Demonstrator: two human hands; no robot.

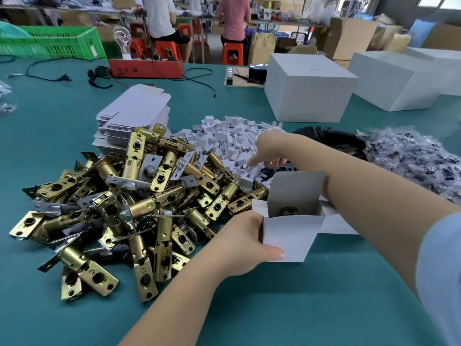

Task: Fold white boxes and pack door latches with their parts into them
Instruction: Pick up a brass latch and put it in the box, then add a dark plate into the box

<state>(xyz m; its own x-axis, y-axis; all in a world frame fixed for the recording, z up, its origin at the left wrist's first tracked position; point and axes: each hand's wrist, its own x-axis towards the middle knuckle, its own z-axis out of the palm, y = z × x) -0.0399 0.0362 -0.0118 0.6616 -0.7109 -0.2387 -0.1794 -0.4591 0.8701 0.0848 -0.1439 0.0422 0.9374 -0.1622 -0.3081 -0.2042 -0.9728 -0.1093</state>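
Green plastic crate (53,42) at 10 o'clock. Red tray (147,68) with black cables (199,78) at 11–12 o'clock. Two seated people on orange stools (232,53) at 12 o'clock. Brown cartons (349,38) at 1 o'clock.

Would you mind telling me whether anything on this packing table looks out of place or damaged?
Nothing stands out. The door latches lie in a loose heap and the small white inserts in another, beside a tidy stack of flat boxes. The left hand holds an open white box, undamaged, with a latch inside.

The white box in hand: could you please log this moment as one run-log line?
left hand: holds open white box | latch inside | right hand: reaching into white parts pile | flaps unclosed
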